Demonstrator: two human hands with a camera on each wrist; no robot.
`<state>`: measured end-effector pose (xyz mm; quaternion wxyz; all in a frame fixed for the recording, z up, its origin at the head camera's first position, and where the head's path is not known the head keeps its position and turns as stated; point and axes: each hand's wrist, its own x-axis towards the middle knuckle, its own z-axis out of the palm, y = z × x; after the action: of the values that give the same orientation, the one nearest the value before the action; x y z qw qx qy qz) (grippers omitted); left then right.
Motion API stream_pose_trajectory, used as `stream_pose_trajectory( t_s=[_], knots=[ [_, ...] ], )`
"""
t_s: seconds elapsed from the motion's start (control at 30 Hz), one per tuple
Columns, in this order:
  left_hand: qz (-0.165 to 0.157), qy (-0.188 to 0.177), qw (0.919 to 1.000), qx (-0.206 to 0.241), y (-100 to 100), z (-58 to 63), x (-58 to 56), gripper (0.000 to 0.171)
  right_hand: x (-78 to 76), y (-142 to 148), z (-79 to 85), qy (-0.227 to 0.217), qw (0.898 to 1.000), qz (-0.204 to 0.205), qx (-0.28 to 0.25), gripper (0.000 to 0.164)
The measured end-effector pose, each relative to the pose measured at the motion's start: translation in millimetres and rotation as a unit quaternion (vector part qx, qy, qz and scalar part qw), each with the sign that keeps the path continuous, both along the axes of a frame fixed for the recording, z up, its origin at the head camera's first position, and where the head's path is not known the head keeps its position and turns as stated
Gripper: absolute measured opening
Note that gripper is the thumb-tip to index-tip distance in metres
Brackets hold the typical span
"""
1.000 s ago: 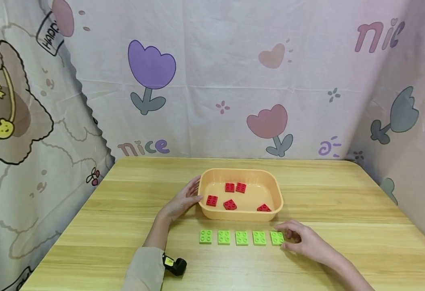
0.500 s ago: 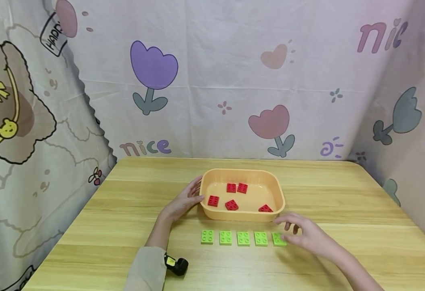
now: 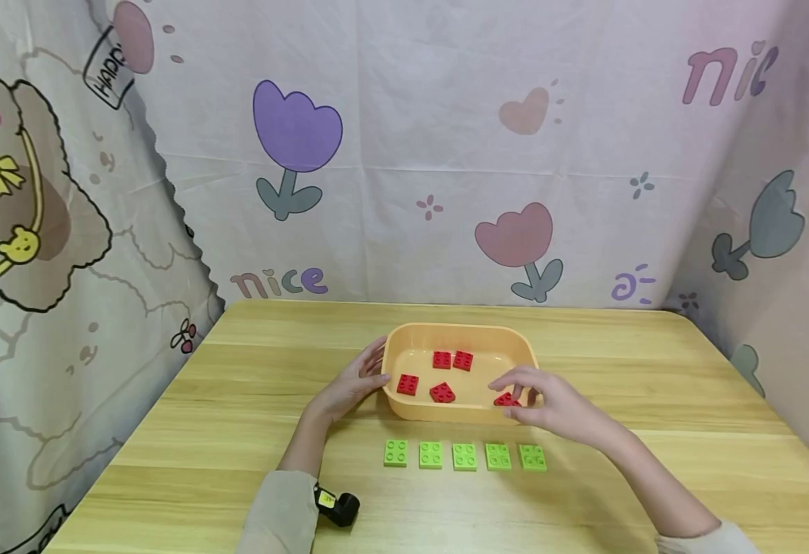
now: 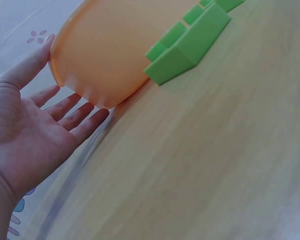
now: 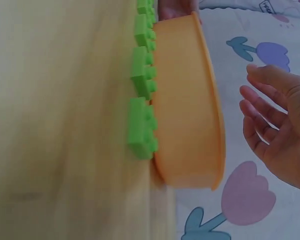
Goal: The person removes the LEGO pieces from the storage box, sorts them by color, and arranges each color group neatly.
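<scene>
In the head view, a yellow-orange plastic basin (image 3: 432,412) with several red toy bricks (image 3: 442,393) in it stands mid-table. My left hand (image 3: 349,388) is at its left end; in the left wrist view the thumb touches the rim and the nearly straight fingers rest against the outer wall. Over the basin's front right corner hovers my right hand (image 3: 550,400), fingers loosely bent, nothing held. Its fingers partly hide a red brick (image 3: 505,400) there. In front of the basin, several green toy bricks (image 3: 464,456) lie in a spaced row, studs up.
Wood-grain table (image 3: 252,331) spreads around the basin. A printed cloth (image 3: 404,92) hangs behind and at both sides. A black device (image 3: 337,508) is strapped to the left wrist, close to the row's left end.
My right hand has left the rightmost green brick and moved up and left over the basin's right part. The left hand has stayed on the basin. The head view has shifted slightly.
</scene>
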<state>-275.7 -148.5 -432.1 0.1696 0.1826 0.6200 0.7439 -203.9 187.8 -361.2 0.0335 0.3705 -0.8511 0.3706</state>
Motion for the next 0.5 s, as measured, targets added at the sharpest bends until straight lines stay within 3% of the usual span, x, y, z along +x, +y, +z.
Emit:
stream_pose_trajectory(
  t_s=[0.23,0.5],
  knots=[
    [-0.002,-0.005,1.0,-0.001,0.3,0.2,0.7,0.072,-17.6,-17.9,7.9,-0.024,1.0,-0.004,0.015,0.03],
    [0.0,-0.005,1.0,-0.007,-1.1,-0.7,-0.7,0.071,-39.7,-39.9,-1.8,-0.049,0.998,0.004,0.032,0.03]
  ],
)
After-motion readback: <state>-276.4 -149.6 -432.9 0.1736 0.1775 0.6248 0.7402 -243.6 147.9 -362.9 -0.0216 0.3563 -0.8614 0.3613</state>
